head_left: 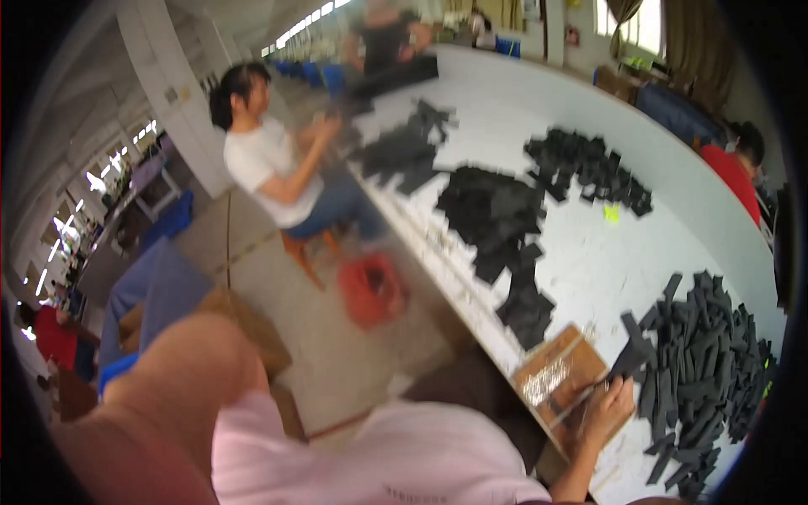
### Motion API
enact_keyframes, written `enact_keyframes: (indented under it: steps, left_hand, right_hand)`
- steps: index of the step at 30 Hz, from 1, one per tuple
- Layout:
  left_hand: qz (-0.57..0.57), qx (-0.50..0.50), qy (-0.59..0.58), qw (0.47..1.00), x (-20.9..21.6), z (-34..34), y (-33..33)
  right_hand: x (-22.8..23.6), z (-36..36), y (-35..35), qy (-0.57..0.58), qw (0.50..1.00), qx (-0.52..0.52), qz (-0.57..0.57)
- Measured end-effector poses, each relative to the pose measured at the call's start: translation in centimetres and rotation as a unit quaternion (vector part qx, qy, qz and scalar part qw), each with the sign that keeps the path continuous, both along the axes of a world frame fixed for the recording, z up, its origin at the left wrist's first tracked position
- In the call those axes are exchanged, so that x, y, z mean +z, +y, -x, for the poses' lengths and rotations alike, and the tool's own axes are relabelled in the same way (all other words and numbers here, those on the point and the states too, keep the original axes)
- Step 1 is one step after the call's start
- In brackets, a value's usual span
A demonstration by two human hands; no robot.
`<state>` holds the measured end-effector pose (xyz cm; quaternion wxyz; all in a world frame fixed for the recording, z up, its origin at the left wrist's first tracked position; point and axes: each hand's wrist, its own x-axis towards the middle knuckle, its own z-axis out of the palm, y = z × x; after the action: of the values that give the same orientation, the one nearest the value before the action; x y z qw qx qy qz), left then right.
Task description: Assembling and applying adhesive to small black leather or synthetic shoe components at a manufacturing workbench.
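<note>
My right hand [610,411] is at the table's near edge with its fingers closed. It appears to grip the lower end of a black fabric piece [629,358], whose upper part sticks out above the fingers. Just left of this hand lies a brown wooden block [581,364] with shiny clear tape across it. A big heap of black fabric strips [694,370] lies right of my hand. My left arm [181,396] is bent and raised at the lower left; its hand is outside the picture.
The long white table [589,269] has a raised far side and carries more black fabric piles [492,210]. A small yellow-green scrap [612,213] lies among them. A seated person [269,160] works farther along the edge, near a red bag [370,290] on the floor. Blue cloth [160,286] covers boxes left.
</note>
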<state>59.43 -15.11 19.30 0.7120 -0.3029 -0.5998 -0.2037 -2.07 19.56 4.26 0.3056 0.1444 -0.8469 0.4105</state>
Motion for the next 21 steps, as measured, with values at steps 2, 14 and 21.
enact_keyframes:
  steps: [2, 14, 21]
  left_hand:
    - [0.029, -0.019, 0.042, 0.999, -4.6, 3.7, -0.9]
    - [-0.01, 0.218, 0.073, 0.973, 9.9, 40.2, 7.3]
    - [0.017, 0.248, 0.063, 0.967, 7.6, 44.5, 5.4]
  right_hand:
    - [-2.2, 1.5, 1.2, 0.078, 0.994, -0.038, -0.06]
    - [-2.4, 2.2, 0.7, -0.013, 1.0, 0.009, 0.02]
    - [2.4, -0.4, 0.5, -0.022, 0.979, -0.087, -0.184]
